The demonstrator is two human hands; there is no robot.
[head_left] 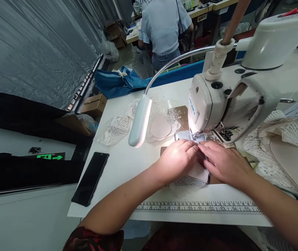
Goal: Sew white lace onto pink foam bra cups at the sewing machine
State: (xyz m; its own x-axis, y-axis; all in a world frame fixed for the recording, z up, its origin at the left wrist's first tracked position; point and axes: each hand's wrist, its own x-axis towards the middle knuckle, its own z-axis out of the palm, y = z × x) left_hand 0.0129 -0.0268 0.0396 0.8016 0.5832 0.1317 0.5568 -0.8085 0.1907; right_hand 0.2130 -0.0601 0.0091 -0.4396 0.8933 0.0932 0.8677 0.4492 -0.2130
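My left hand (177, 158) lies with its fingers together on a pale fabric piece with a lace edge (194, 174), close to the needle area of a white sewing machine (202, 104). From the other side, my right hand (224, 162) grips the same piece, its fingertips nearly meeting the left ones just in front of the presser foot (194, 137). Much of the fabric is hidden beneath both hands. Left of the machine lie white lace pieces (116, 129) and a rounded beige pad on lace (161, 126).
A gooseneck lamp (140, 122) hangs over the table's left half. A black phone (90, 179) lies near the left edge, and a printed ruler (201, 208) runs along the front. More lace and beige pads (292, 157) are heaped right. Beyond the table sits a person (162, 28).
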